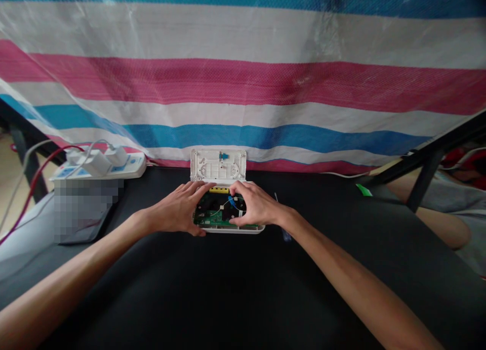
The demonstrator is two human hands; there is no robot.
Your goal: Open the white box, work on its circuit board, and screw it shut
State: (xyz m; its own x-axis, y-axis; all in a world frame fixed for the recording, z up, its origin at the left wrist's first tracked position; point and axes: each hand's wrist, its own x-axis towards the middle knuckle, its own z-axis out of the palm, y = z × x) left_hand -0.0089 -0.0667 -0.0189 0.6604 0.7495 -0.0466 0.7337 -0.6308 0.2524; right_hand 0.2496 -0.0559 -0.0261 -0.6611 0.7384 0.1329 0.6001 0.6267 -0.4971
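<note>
A shallow white plastic housing point(243, 230), apparently of a router or modem, lies open on the black table. Inside it sits a green circuit board point(212, 221) with black parts, yellow ports point(219, 190) along the back and a thin white cable with a blue connector point(232, 201). My left hand point(184, 206) grips the housing's left side, thumb at the front edge and fingers towards the back. Over the right half of the board, my right hand point(255, 204) has thumb and index finger curved apart, their tips at the board. Its other fingers are partly hidden.
Behind the housing stands a white cover point(218, 165), inner side showing. A screwdriver point(286, 235) lies partly under my right wrist. At left are a power strip point(132, 164) with plugs and a dark flat device point(102, 223). A green-and-white scrap point(363, 190) and another person's leg point(440, 218) are at right.
</note>
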